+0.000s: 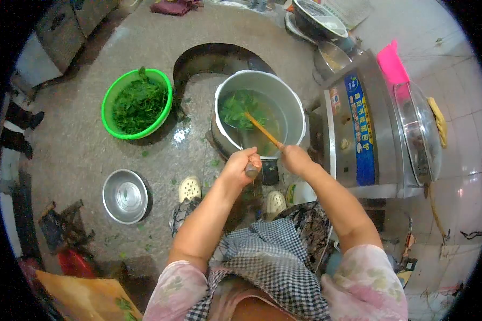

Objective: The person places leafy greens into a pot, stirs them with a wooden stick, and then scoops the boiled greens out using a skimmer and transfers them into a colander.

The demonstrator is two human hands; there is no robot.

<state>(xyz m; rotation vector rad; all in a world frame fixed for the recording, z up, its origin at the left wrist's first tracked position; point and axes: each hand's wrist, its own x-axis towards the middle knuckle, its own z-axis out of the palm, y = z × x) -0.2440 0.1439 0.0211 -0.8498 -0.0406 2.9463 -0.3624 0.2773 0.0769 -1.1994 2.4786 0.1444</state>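
Note:
A large metal pot (218, 115) in front of me holds liquid with green leaves (243, 107) floating in it, mostly on the left side. My right hand (295, 159) is closed on a wooden stick (263, 130), whose far end reaches into the leaves. I cannot tell whether it is one stick or a pair of chopsticks. My left hand (241, 165) wraps round the handle (252, 170) of a long utensil. Its thin shaft leads over the near rim into the pot, and its head is hidden.
Left of the pot, a green basket (106, 121) is heaped with leafy greens. An empty metal bowl (125, 197) sits nearer me on the wet floor. A steel appliance (334, 128) with a blue label stands close on the right, a pink container (393, 63) behind it.

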